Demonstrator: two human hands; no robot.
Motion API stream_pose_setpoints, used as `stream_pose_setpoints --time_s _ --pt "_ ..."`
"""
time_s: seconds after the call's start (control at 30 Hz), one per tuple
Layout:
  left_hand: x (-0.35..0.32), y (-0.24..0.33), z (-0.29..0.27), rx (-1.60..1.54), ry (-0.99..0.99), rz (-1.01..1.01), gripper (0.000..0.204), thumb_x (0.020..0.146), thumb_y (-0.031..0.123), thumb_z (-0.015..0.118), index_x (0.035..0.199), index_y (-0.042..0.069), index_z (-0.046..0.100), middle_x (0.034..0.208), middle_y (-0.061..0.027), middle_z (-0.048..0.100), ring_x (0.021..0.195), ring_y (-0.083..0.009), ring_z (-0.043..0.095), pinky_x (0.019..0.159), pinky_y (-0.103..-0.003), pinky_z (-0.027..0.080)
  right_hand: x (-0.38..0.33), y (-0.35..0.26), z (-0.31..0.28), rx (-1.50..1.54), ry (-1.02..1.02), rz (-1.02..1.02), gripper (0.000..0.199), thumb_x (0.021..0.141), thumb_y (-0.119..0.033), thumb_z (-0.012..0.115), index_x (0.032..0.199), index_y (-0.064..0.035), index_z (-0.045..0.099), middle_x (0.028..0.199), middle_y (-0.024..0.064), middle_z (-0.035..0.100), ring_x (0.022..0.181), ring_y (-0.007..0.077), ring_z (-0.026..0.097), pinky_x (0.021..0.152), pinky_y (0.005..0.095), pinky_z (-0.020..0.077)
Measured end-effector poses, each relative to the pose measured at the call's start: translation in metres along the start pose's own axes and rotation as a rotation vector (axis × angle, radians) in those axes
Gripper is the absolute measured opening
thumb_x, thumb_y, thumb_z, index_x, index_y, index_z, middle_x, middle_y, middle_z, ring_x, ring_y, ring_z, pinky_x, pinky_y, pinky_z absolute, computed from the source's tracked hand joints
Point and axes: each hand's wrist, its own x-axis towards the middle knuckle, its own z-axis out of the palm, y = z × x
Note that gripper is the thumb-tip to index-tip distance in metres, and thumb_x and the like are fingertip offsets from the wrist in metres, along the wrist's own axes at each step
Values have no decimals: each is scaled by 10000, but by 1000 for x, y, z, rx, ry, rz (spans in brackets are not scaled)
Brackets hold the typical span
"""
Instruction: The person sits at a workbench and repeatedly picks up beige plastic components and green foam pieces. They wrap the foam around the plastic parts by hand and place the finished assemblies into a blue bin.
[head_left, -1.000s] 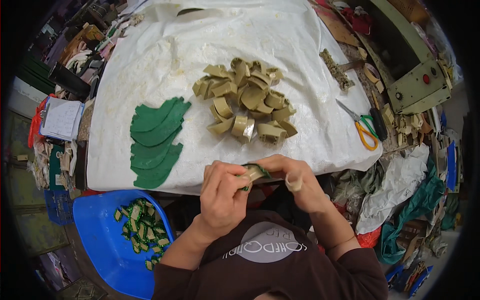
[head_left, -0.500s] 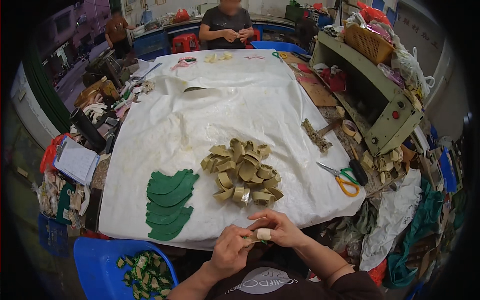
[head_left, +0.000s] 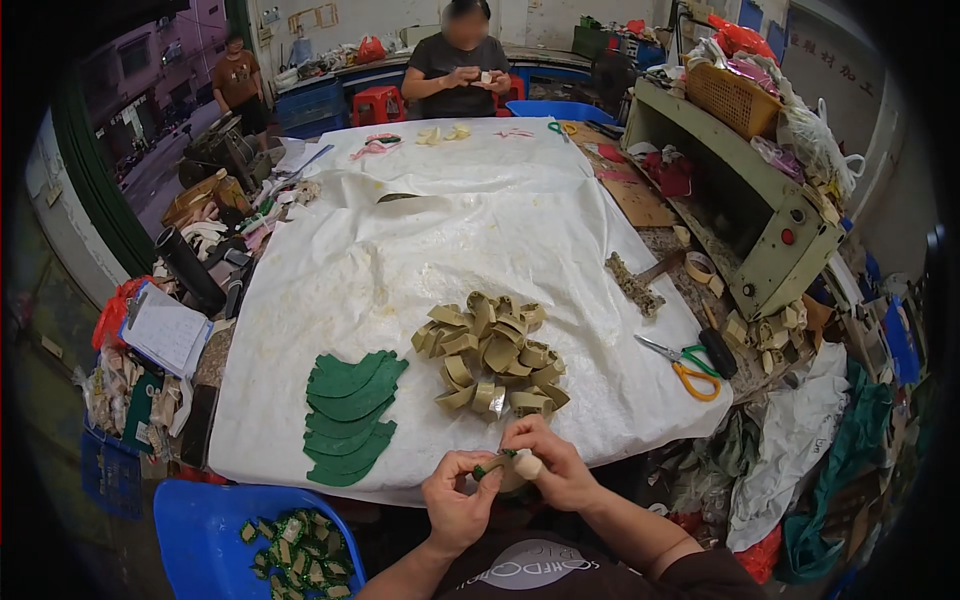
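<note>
Holds a small tan piece (head_left: 511, 482) with green edging between both hands, just off the near edge of the white-covered table (head_left: 545, 240). Pinches it on one side with the left hand (head_left: 456, 507), thumb against bent fingers. Grips the other side with the right hand (head_left: 555, 468), partly closed, a pale cover on one finger. Cannot tell exactly how the green sits on the piece: small and partly hidden by fingers.

Note directly beyond the hands a loose heap of curved tan pieces (head_left: 492, 355); to its left, overlapping green cutouts (head_left: 345, 405). Note to the right, near the table edge, scissors (head_left: 692, 378) with one orange and one green handle. Log at lower left a blue basin (head_left: 195, 535) containing many green-edged tan blocks (head_left: 300, 560). Record across the table a co-worker (head_left: 452, 62) in dark clothing, handling a small pale item.
</note>
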Motion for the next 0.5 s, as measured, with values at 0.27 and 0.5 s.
stream_pose_setpoints --time_s 0.27,0.5 --pt "8 17 8 442 -70 289 149 815 141 710 831 24 619 1042 -148 586 980 -246 546 822 -333 426 -1 -6 7 -498 202 -313 116 834 -145 628 890 -67 562 931 69 560 913 271 486 850 375 370" --pt "12 18 -13 589 -129 570 184 675 77 772 820 94 659 1053 -103 530 1015 -302 465 863 -393 395 3 -5 -21 287 -102 174 517 820 -246 715 1240 -26 509 1147 102 577 1137 203 493 981 361 371"
